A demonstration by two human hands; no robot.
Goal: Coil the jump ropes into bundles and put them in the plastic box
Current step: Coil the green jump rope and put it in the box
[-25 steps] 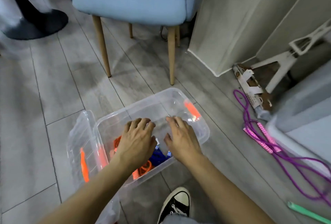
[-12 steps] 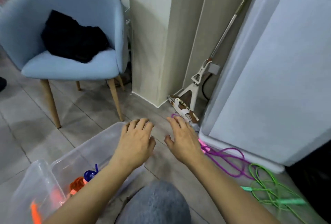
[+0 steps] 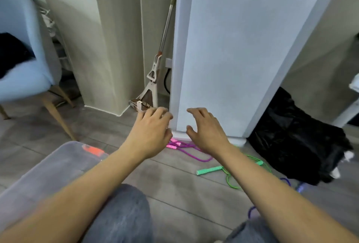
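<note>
A purple jump rope (image 3: 191,150) with pink handles lies loose on the floor at the foot of a white cabinet. A green jump rope (image 3: 210,170) sprawls to its right, one handle pointing left. My left hand (image 3: 150,132) hovers over the pink handles, fingers spread and empty. My right hand (image 3: 206,128) is held beside it above the purple rope, also empty. The clear plastic box (image 3: 58,167) with an orange latch sits at lower left, partly behind my left forearm; its contents are hidden.
A tall white cabinet (image 3: 233,48) stands right ahead. A mop (image 3: 153,79) leans in the corner left of it. A black bag (image 3: 297,141) lies at right. A blue chair (image 3: 21,64) stands at left. A blue-purple rope end (image 3: 285,181) shows near the bag.
The view has swung right, away from the box and toward the cabinet. Both hands left the box and moved over the purple rope on the floor.
</note>
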